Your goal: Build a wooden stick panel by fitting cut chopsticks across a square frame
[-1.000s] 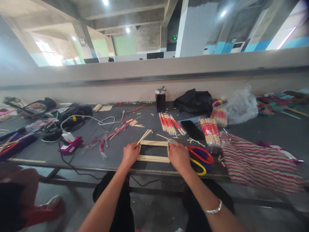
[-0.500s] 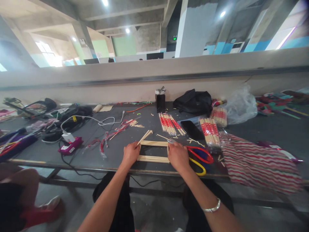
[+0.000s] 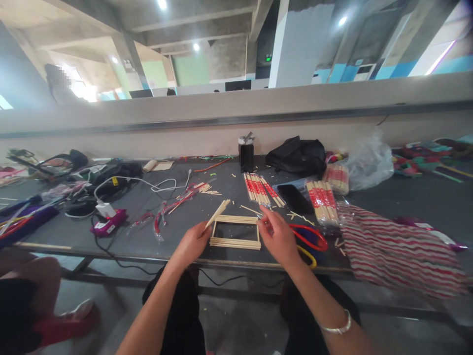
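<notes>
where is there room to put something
Dark grey tabletop is bare between the clear plastic bag and red striped cloth; a smaller gap separates red and clear wrappers from the left hand. Crowded: around the flat black slab, between red banded stick packets.

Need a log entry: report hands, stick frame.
Left hand gripping sticks. Stick frame on table, right hand at its right end, grip unclear. Red loop beside right hand.

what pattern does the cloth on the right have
The cloth has red, pale and greyish stripes, best seen in the head view.
</notes>
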A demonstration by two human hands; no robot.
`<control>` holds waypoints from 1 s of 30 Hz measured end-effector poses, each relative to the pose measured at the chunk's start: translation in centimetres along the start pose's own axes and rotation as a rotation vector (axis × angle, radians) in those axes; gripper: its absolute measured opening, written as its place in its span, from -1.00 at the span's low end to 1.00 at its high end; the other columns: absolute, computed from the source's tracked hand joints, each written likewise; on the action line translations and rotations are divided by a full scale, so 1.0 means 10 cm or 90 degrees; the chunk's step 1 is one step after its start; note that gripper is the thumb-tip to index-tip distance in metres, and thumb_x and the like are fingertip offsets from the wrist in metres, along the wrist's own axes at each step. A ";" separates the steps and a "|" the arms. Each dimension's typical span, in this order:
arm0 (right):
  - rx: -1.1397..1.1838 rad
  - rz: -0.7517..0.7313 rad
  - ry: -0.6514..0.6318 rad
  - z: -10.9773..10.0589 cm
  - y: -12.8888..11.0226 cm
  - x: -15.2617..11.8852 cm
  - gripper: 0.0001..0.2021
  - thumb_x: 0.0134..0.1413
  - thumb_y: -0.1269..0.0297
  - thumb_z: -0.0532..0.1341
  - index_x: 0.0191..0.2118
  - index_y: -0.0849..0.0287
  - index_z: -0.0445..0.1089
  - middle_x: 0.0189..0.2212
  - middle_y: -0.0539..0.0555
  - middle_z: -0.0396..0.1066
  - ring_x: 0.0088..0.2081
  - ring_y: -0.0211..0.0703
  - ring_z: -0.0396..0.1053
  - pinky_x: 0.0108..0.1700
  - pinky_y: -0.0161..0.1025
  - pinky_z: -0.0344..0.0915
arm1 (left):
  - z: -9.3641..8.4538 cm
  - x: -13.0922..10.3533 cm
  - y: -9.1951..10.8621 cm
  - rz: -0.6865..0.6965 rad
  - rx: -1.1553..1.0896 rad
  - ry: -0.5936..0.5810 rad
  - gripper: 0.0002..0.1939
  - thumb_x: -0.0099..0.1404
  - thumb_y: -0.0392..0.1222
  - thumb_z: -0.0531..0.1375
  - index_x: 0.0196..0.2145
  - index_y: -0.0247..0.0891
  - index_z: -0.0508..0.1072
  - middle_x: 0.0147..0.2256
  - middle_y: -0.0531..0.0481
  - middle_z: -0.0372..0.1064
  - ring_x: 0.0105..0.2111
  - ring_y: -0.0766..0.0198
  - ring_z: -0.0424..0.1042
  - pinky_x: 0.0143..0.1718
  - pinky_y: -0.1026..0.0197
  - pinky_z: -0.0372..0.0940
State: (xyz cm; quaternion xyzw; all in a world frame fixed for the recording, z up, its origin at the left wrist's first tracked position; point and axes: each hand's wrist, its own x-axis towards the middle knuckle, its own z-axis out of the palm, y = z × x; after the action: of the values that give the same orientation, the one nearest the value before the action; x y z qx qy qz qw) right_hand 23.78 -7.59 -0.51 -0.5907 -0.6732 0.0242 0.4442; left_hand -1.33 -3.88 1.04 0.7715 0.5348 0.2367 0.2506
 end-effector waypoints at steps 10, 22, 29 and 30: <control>0.200 -0.151 -0.171 -0.07 -0.12 -0.05 -0.77 0.24 0.23 0.09 -0.10 0.07 0.45 -0.23 0.08 0.48 -0.17 -0.16 0.42 -0.11 -0.21 0.34 | -0.13 -0.43 0.51 0.038 -0.063 -0.126 -0.66 0.24 -0.03 0.08 -0.11 -0.13 0.51 -0.26 -0.10 0.51 -0.19 0.11 0.41 -0.19 0.26 0.25; 0.236 -0.045 -0.172 -0.14 -0.03 0.02 -0.83 0.17 0.19 0.17 -0.33 0.11 0.46 -0.40 0.00 0.47 -0.33 -0.21 0.41 -0.24 -0.29 0.31 | -0.35 -0.35 0.22 -0.010 -0.284 -0.177 -0.63 0.22 0.08 0.12 -0.25 -0.26 0.50 -0.39 0.02 0.40 -0.40 0.31 0.29 -0.35 0.33 0.19; 0.179 0.038 -0.052 -0.04 0.13 0.07 -0.75 0.14 0.11 0.16 -0.36 0.14 0.48 -0.39 0.07 0.43 -0.33 -0.15 0.39 -0.30 -0.25 0.31 | -0.09 -0.03 -0.05 -0.182 -0.411 0.110 -0.58 0.07 0.17 0.22 -0.41 -0.29 0.39 -0.66 0.23 -0.11 -0.67 0.49 -0.10 -0.64 0.36 -0.16; 0.175 0.044 -0.051 -0.02 0.14 0.07 -0.75 0.14 0.10 0.16 -0.36 0.14 0.48 -0.40 0.07 0.42 -0.34 -0.15 0.38 -0.29 -0.24 0.31 | -0.05 0.03 -0.06 -0.185 -0.384 0.115 -0.58 0.04 0.15 0.25 -0.38 -0.30 0.42 -0.67 0.23 -0.09 -0.67 0.48 -0.08 -0.64 0.36 -0.14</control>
State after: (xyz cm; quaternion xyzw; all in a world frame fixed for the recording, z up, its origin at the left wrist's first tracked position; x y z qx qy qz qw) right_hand 25.04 -6.74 -0.74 -0.5459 -0.6599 0.1551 0.4923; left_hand -1.93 -3.40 1.06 0.5544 0.5652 0.4134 0.4498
